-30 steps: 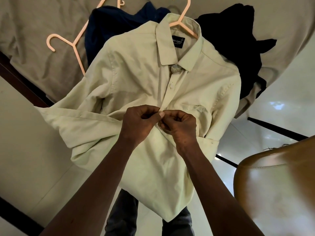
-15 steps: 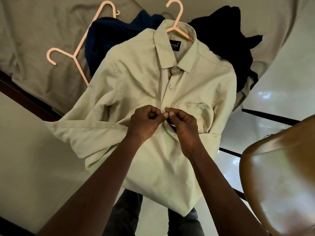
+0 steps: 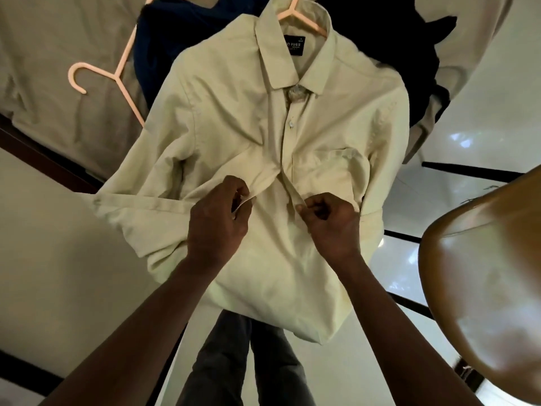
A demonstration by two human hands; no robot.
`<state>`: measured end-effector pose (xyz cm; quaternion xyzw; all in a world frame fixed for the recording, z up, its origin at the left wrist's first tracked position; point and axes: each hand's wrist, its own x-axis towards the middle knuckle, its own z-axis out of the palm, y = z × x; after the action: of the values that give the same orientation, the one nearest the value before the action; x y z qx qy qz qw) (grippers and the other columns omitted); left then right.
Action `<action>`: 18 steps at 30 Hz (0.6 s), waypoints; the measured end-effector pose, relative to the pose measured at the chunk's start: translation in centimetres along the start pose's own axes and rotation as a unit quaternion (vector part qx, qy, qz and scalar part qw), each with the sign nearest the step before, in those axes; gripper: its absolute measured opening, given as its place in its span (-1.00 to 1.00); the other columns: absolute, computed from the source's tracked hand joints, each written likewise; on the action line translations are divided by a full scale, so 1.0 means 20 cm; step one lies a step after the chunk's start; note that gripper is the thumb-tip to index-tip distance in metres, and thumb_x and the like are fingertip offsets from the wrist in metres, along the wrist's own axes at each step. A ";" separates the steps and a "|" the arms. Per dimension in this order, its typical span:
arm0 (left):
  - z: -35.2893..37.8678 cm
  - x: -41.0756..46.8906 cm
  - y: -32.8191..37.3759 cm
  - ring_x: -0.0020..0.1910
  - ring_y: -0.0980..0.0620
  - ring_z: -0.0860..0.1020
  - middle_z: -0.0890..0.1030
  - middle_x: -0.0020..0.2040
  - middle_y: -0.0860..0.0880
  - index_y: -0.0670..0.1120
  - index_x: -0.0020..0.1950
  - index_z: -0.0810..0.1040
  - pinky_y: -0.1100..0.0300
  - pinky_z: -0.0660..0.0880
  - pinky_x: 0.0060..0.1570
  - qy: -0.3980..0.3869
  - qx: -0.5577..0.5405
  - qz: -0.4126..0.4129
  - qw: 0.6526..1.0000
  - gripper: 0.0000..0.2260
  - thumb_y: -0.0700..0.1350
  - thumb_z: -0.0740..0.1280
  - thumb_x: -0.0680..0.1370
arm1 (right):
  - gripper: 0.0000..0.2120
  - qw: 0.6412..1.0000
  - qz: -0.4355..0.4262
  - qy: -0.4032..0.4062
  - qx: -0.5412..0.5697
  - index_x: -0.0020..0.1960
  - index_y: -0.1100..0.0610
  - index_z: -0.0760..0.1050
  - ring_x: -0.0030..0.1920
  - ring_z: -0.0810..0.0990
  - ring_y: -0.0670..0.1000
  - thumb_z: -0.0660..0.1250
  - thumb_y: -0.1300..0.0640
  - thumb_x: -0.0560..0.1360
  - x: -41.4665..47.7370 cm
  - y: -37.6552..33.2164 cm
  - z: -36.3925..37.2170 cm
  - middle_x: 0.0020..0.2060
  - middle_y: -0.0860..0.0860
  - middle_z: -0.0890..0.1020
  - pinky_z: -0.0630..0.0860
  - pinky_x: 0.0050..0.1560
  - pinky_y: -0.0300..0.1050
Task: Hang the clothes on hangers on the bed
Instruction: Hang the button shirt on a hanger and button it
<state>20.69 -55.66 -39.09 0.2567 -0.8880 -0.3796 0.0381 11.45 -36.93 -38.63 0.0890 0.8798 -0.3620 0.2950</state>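
Two hands work at the middle of one garment. Left hand (image 3: 218, 221): fingers curled, thumb and forefinger pinching the edge of one front panel of the shirt (image 3: 234, 118). Right hand (image 3: 332, 227): fingers likewise curled, pinching the edge of the opposite front panel. The hands are held apart, and the shirt front gapes between them.

One pale yellow-green shirt lies face up under both hands, its collar pointing away from the person and its hem hanging off the edge of the bed (image 3: 52, 48) toward the person's dark trousers (image 3: 222, 361). One button below the collar is fastened.

Two pink hangers are visible. One hanger (image 3: 310, 23) sits inside the shirt's collar, beyond the hands. A second, bare hanger (image 3: 117, 75) lies on the bed sheet to the left of the shirt, touching neither hand.

Two dark garments lie beyond the shirt, partly beneath it: a navy garment (image 3: 181, 33) on the left and a black garment (image 3: 404, 48) on the right.

One brown chair (image 3: 483, 273) stands to the right on the tiled floor (image 3: 58, 230).
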 end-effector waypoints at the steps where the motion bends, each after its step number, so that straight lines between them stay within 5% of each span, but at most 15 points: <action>1: 0.01 -0.03 0.03 -0.27 0.12 0.56 0.60 -0.22 0.07 -0.10 -0.03 0.57 0.31 0.42 -0.22 0.010 -0.013 0.002 1.000 -0.91 -0.15 0.47 0.57 | -0.92 0.995 0.041 -0.010 0.091 -0.09 0.05 0.66 -0.32 0.65 -0.04 0.55 0.12 0.49 -0.03 0.00 0.01 -0.31 -0.05 0.69 0.66 -0.17 -0.05; 5: 0.07 -0.13 0.12 -0.19 0.18 0.65 0.70 -0.15 0.10 -0.08 -0.03 0.69 0.30 0.58 -0.11 0.017 -0.083 -0.022 0.996 -0.97 -0.15 0.50 0.56 | -0.85 0.940 0.146 -0.087 0.297 0.04 0.25 0.67 -0.28 0.63 0.02 0.53 0.21 0.50 -0.15 -0.04 0.05 -0.25 0.11 0.71 0.68 -0.11 -0.12; 13: 0.16 -0.23 0.21 -0.12 0.22 0.67 0.71 -0.15 0.18 0.03 0.00 0.70 0.22 0.62 -0.01 0.007 -0.174 -0.192 0.966 -0.88 -0.15 0.53 0.50 | -0.79 0.904 0.175 -0.135 0.366 0.13 0.26 0.66 -0.20 0.60 0.04 0.50 0.21 0.53 -0.23 0.03 0.09 -0.19 0.11 0.69 0.60 -0.01 -0.10; 18: 0.16 -0.24 0.23 -0.19 0.22 0.66 0.68 -0.19 0.19 0.00 -0.02 0.67 0.21 0.61 -0.09 0.036 -0.115 -0.163 0.979 -0.89 -0.12 0.54 0.49 | -0.84 0.906 0.169 -0.125 0.367 0.08 0.23 0.68 -0.18 0.63 0.06 0.50 0.21 0.53 -0.25 0.04 0.09 -0.17 0.15 0.71 0.64 0.00 -0.08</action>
<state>22.17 -48.63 -37.56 0.4057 -0.7827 -0.4705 0.0365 16.69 -37.29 -37.21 0.2926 0.6128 -0.6118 0.4057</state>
